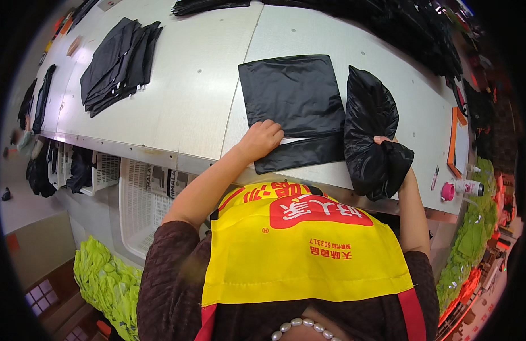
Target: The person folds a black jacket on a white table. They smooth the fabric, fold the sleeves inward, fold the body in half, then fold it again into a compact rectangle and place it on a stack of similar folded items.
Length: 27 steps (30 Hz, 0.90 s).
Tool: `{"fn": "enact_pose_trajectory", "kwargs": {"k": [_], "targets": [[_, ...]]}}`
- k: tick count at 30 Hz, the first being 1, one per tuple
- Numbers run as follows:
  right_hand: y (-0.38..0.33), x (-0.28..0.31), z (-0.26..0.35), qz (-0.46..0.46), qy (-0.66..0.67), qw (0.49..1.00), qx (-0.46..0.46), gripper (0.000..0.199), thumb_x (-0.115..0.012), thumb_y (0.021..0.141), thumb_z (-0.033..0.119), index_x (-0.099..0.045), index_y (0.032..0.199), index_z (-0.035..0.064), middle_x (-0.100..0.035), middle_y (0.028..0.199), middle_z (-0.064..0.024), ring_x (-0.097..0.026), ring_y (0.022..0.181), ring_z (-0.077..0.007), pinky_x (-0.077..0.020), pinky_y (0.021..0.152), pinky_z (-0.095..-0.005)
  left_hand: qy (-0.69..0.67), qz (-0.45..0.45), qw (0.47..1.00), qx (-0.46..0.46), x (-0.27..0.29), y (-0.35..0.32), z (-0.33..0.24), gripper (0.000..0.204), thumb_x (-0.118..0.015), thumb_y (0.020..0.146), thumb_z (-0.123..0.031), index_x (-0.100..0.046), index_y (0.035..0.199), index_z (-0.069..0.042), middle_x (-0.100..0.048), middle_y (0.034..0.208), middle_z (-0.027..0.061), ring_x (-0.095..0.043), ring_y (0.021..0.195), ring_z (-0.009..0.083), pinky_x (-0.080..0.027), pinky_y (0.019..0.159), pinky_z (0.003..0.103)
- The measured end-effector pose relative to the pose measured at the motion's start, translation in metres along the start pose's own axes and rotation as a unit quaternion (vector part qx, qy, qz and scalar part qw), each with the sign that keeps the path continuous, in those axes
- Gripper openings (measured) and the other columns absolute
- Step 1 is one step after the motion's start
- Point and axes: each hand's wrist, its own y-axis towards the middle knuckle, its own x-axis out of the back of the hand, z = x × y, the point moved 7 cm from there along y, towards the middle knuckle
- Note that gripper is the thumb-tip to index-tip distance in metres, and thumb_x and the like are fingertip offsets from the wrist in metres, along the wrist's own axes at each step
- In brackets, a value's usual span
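Note:
A flat, squarish black fabric panel [294, 94] lies on the table before me, with a narrower black fabric strip [302, 154] along its near edge. My left hand [263, 140] is closed at the panel's near left corner, its fingers curled onto the cloth. To the right, a puffy, shiny black fabric piece [369, 113] hangs partly over the table's front edge. My right hand [384, 140] grips it from the right; the thumb shows on top, and most of the fingers are hidden beneath the folds.
A stack of black fabric pieces [118, 65] lies at the left of the pale table [211, 74]. Dark cloth [399, 28] is heaped along the far right. Near the right edge are an orange-edged board [457, 142], a pen [435, 177] and a bottle [470, 187]. White baskets [135, 210] stand below.

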Motion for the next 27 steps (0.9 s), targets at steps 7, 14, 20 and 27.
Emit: {"fn": "enact_pose_trajectory", "kwargs": {"k": [7,14,20,27], "targets": [[-0.017,-0.013,0.024,0.181,-0.103,0.964,0.164,0.083,-0.071,0.058,0.011,-0.036,0.131,-0.0056,-0.049,0.126,-0.0142,-0.045,0.117,-0.0263,-0.0309,0.102,-0.0309,-0.120,-0.048,0.936,0.328,0.009,0.020,0.038,0.024,-0.058,0.085,-0.025,-0.049,0.086,-0.003,-0.060,0.072,0.0168,-0.059,0.070,0.0357,-0.047,0.060,0.044],[-0.031,-0.076,0.006,0.352,-0.481,0.774,0.213,0.103,-0.081,0.047,0.037,-0.035,0.131,-0.0017,-0.052,0.122,-0.0217,-0.050,0.112,-0.0344,-0.0361,0.098,-0.0363,-0.325,-0.186,0.854,0.360,0.034,0.047,0.042,0.024,-0.061,0.084,-0.027,-0.064,0.089,-0.004,-0.064,0.078,0.0151,-0.062,0.070,0.0300,-0.047,0.062,0.034],[-0.006,-0.079,0.002,0.298,-0.465,0.810,0.195,0.092,-0.082,0.048,0.029,-0.042,0.126,-0.0008,-0.057,0.117,-0.0188,-0.053,0.110,-0.0298,-0.0384,0.096,-0.0330,-0.390,-0.169,0.870,0.252,0.060,0.047,0.009,0.020,-0.063,0.084,-0.020,-0.065,0.094,-0.003,-0.065,0.086,0.0124,-0.063,0.076,0.0260,-0.049,0.067,0.030],[0.026,-0.044,-0.006,0.143,-0.482,0.848,0.168,0.101,-0.081,0.041,0.038,-0.044,0.127,0.0014,-0.057,0.118,-0.0180,-0.054,0.111,-0.0319,-0.0397,0.095,-0.0345,-0.033,-0.026,0.995,0.092,0.102,0.056,-0.058,0.025,-0.063,0.075,-0.005,-0.057,0.099,-0.006,-0.058,0.078,0.0079,-0.059,0.074,0.0260,-0.049,0.061,0.035]]}}
